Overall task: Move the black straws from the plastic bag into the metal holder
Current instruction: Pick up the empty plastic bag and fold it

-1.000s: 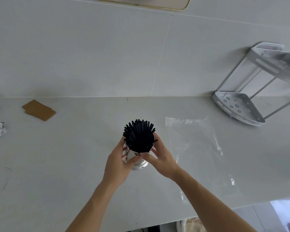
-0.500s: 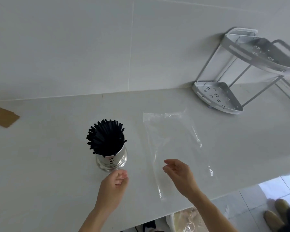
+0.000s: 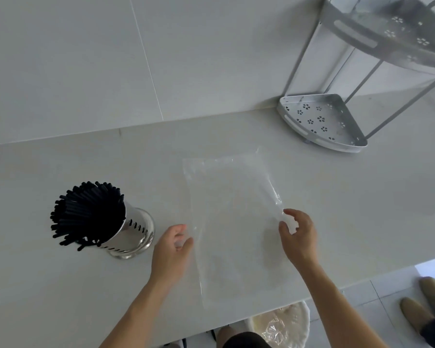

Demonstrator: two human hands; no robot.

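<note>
Dozens of black straws (image 3: 88,214) stand packed in the metal holder (image 3: 133,234) toward the counter's (image 3: 60,297) left front, so the transfer appears complete. Left hand (image 3: 170,249), fingers loosely curled, touches the left edge of the flat, seemingly empty plastic bag (image 3: 231,222). Right hand (image 3: 298,234) pinches its right edge, apparently to clear it away. Corner rack (image 3: 322,121) stands at the back right.
</note>
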